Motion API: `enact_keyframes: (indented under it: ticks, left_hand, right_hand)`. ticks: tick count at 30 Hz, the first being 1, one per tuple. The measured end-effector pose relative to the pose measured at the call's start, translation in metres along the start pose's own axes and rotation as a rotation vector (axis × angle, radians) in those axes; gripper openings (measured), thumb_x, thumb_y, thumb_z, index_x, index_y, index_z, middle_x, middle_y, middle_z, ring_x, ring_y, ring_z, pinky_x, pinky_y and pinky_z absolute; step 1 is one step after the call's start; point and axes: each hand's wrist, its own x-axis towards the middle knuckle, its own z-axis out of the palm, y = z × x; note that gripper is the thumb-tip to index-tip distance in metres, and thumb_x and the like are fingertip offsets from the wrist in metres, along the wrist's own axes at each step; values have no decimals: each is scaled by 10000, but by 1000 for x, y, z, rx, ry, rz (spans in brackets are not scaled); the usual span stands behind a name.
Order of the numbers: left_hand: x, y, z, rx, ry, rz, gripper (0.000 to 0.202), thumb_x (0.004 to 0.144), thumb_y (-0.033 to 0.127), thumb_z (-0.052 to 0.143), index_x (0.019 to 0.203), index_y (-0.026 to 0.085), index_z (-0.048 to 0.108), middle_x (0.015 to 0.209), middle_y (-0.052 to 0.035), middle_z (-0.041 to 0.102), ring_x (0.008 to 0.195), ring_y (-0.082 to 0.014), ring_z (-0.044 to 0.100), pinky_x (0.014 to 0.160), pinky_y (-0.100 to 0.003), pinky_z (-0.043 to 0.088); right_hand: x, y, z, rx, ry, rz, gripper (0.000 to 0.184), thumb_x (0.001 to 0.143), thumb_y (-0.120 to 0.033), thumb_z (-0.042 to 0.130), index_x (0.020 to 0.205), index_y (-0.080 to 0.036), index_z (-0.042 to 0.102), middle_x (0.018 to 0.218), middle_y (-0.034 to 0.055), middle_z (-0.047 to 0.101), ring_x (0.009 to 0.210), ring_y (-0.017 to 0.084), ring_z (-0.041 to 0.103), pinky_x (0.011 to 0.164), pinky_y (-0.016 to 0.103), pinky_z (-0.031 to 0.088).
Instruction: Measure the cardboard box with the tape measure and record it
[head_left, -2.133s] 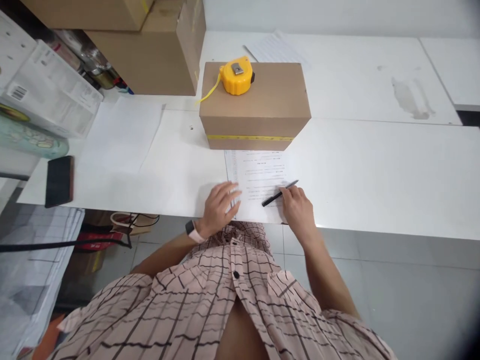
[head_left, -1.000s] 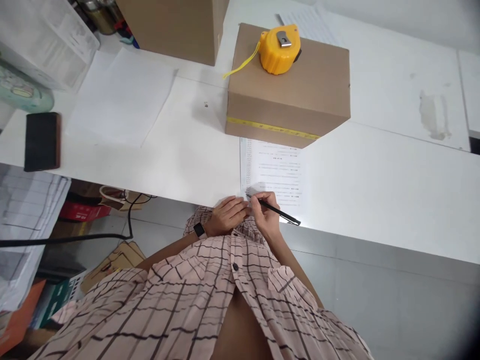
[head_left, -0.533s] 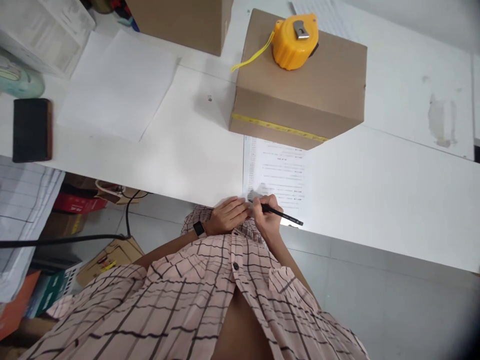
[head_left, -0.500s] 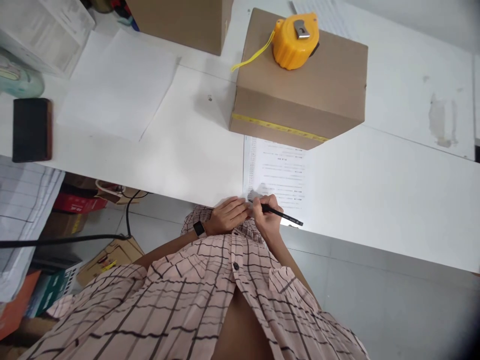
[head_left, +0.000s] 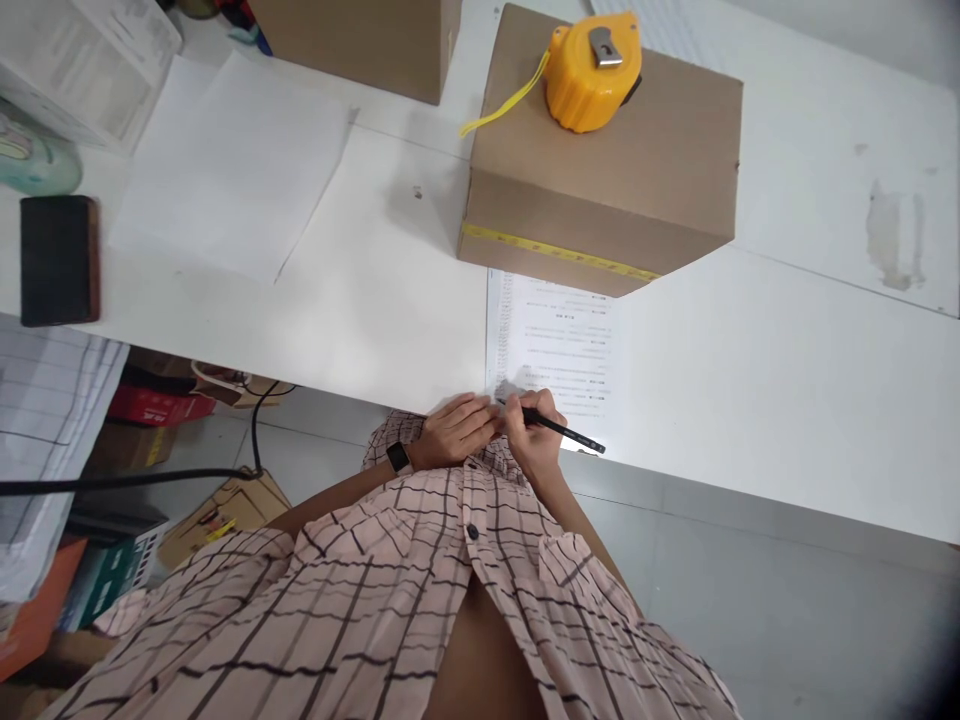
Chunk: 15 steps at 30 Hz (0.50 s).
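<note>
My right hand (head_left: 536, 430) is closed round a black pen (head_left: 574, 436), its tip at the lower left corner of a printed sheet (head_left: 559, 350). Fingers stretched flat, my left hand (head_left: 459, 430) lies at the table's front edge beside that corner, with a dark watch on the wrist. A brown cardboard box (head_left: 600, 180) covers the far end of the sheet. On the box sits a yellow tape measure (head_left: 589, 85) with a yellow strap, and a yellow strip (head_left: 555, 252) runs along the box's near side.
Blank white papers (head_left: 232, 170) lie on the left of the white table (head_left: 810, 390). A black phone (head_left: 58, 260) is near the left edge, by a clear container (head_left: 75, 70). Another cardboard box (head_left: 360, 45) stands at the back. A black cable (head_left: 135, 484) hangs below at left.
The view has shifted slightly, so the things on the table sit a little differently in it. Both hands and the pen keep nearly the same place.
</note>
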Motion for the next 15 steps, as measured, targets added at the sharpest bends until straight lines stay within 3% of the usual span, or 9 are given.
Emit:
enact_keyframes:
  ticks: [5, 15]
  left_hand:
    - [5, 1, -2, 13, 102, 45, 254, 934, 232, 670, 1183, 183, 676, 1120, -76, 767, 1121, -229, 708, 1008, -396, 592]
    - [8, 2, -2, 95, 119, 63, 192, 953, 255, 646, 1133, 199, 683, 1092, -42, 774, 1102, -196, 714, 1005, -367, 590]
  right_hand:
    - [1, 2, 0, 34, 1, -14, 287, 945, -401, 557, 741, -230, 448, 646, -43, 495, 568, 110, 476, 577, 272, 410]
    - [0, 5, -1, 53, 27, -39, 261, 935, -360, 590, 746, -222, 475, 667, -41, 510, 585, 109, 496, 587, 270, 411]
